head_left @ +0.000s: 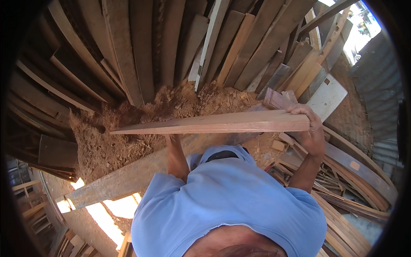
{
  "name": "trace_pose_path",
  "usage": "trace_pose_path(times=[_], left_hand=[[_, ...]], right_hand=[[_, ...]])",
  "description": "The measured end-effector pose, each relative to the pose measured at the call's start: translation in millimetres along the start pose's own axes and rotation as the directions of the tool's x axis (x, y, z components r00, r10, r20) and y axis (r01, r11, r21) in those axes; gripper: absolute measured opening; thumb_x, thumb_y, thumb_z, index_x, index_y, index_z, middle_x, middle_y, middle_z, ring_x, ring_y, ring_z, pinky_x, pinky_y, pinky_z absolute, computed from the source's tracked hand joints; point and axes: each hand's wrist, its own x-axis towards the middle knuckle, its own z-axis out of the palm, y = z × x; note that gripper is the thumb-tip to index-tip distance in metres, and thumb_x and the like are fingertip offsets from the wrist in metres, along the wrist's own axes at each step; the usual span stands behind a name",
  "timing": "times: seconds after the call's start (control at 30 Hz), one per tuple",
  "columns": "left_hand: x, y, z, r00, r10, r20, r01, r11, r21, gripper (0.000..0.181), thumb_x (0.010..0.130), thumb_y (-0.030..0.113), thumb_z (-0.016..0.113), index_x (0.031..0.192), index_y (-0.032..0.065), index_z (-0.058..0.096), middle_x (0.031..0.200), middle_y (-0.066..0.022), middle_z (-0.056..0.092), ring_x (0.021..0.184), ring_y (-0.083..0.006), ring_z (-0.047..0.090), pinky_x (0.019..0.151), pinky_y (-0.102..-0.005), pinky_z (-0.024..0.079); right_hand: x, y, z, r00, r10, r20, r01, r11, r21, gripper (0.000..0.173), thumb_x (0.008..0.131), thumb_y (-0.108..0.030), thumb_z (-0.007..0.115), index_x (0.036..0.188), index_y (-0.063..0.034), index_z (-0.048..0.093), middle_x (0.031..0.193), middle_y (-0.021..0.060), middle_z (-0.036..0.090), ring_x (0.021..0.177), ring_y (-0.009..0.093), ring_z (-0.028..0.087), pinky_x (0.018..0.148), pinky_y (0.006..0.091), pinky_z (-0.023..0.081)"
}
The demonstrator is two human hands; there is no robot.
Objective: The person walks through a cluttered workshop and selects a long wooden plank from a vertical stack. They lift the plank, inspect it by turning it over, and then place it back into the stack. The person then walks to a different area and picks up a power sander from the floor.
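Across the view, in front of my chest, a long wooden plank (218, 123) is held up with its narrow edge towards me. The right end is gripped by my right hand (310, 123), its fingers curled over the top corner. My left hand (166, 119) is at the left part of the plank; its fingertips show on the far side, while the palm is hidden by the wood. The plank narrows in view towards its left end, above a heap of sawdust and wood shavings (118, 154).
Many upright boards (143, 48) lean beyond the sawdust. A long beam (112, 186) lies at the lower left, beside sunlit ground. Stacked planks and offcuts (340, 186) lie to the right, near corrugated metal sheeting (382, 96). A pale panel (327, 96) stands at the upper right.
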Motion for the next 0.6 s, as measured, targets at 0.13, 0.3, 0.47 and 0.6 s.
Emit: trace_pose_path(times=[0.13,0.3,0.47,0.6], left_hand=[[-5.0,31.5,2.6,0.993,0.068,0.098,-0.062,0.996,-0.063,0.050,0.096,0.044,0.040,0.129,0.0080,0.051,0.116,-0.0092,0.059,0.108,-0.0295,0.055,0.097,-0.0458,0.044],[-12.2,77.0,8.2,0.960,0.150,0.237,-0.118,0.982,-0.145,0.049,0.097,0.043,0.040,0.129,0.0072,0.051,0.113,-0.0090,0.059,0.106,-0.0286,0.055,0.095,-0.0451,0.045],[-22.6,112.8,12.0,0.924,0.207,0.321,-0.143,0.967,-0.212,0.049,0.098,0.042,0.039,0.130,0.0064,0.051,0.110,-0.0088,0.059,0.103,-0.0278,0.056,0.092,-0.0445,0.046],[-33.7,132.2,11.2,0.902,0.247,0.353,-0.166,0.956,-0.243,0.048,0.099,0.041,0.039,0.130,0.0057,0.050,0.108,-0.0086,0.059,0.100,-0.0271,0.056,0.091,-0.0440,0.047]], right_hand=[[0.4,40.4,7.9,0.993,-0.099,-0.065,0.088,0.984,-0.158,0.023,0.087,-0.009,0.059,0.108,-0.0021,0.059,0.119,0.0150,0.062,0.113,0.025,0.057,0.099,0.0354,0.040],[5.9,99.4,7.9,0.972,0.189,0.142,-0.175,0.979,-0.105,0.032,0.089,-0.005,0.056,0.120,-0.0023,0.061,0.124,0.0124,0.060,0.118,0.018,0.053,0.099,0.0312,0.040],[20.8,144.8,33.2,0.782,0.561,0.271,-0.610,0.778,0.152,0.040,0.093,-0.009,0.053,0.132,0.0010,0.053,0.125,0.0120,0.059,0.115,0.018,0.053,0.098,0.0296,0.041],[25.7,164.7,95.2,0.932,0.362,-0.022,-0.358,0.911,-0.206,0.041,0.096,-0.015,0.050,0.134,0.0020,0.049,0.123,0.0176,0.061,0.111,0.028,0.059,0.096,0.0330,0.043]])
